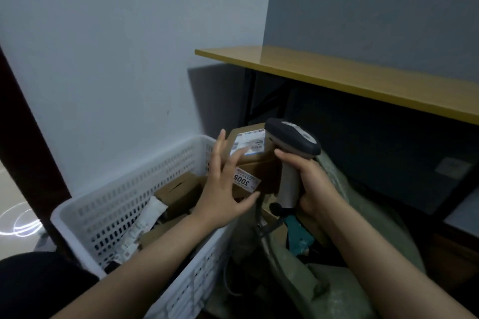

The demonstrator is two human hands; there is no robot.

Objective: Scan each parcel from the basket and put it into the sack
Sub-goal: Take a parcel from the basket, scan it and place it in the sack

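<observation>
Gripping the grey handle of the barcode scanner (293, 147), the right hand (315, 186) sits just right of centre frame, fingers curled tight round it. The scanner's dark head is beside the cardboard parcel (259, 166). The left hand (223, 189) lies against that parcel's left face, fingers straight and spread, thumb at its lower edge. The parcel carries a white shipping label (248, 144) and a sticker reading 3005 (246, 180). It is up between the white perforated basket (116, 204) at lower left, where more parcels (178, 190) lie, and the green sack (344, 173) at lower right.
</observation>
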